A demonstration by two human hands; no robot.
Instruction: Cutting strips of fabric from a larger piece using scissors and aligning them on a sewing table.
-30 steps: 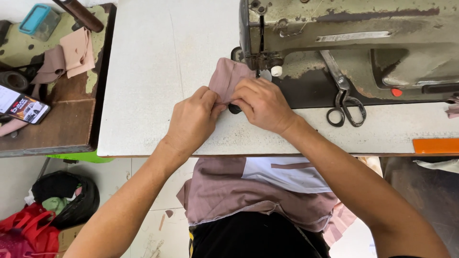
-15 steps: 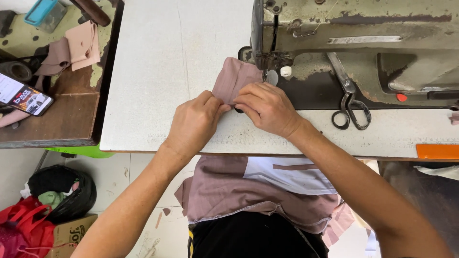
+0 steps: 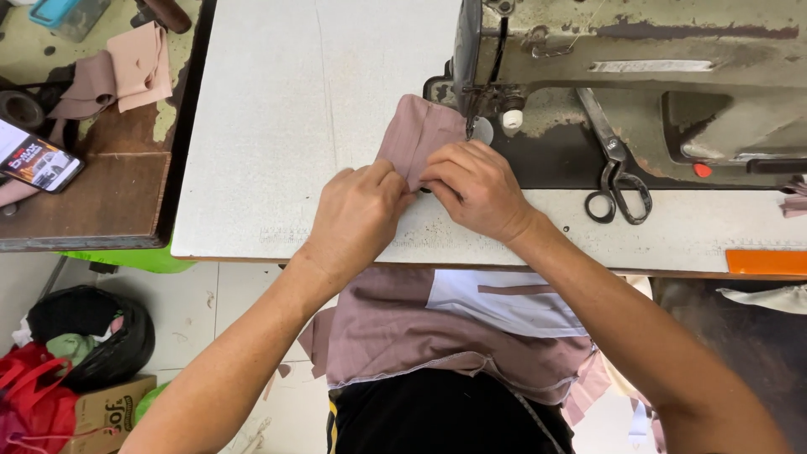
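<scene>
A small mauve fabric piece (image 3: 414,128) lies on the white sewing table (image 3: 277,134), its far end by the needle of the worn grey-green sewing machine (image 3: 622,76). My left hand (image 3: 357,214) pinches the near edge of the piece from the left. My right hand (image 3: 475,187) grips the same edge from the right, fingertips touching the left hand. More mauve and white fabric (image 3: 445,332) lies on my lap below the table edge.
Black scissors (image 3: 618,187) rest on the machine bed right of my hands. An orange strip (image 3: 765,261) lies at the table's right front edge. A side bench (image 3: 84,181) at left holds a phone (image 3: 35,161) and pink fabric scraps (image 3: 118,71). Bags (image 3: 76,353) sit on the floor.
Both hands have stayed on the fabric piece, with small finger shifts at its near edge. The view has shifted slightly, so everything sits a little farther right and lower.
</scene>
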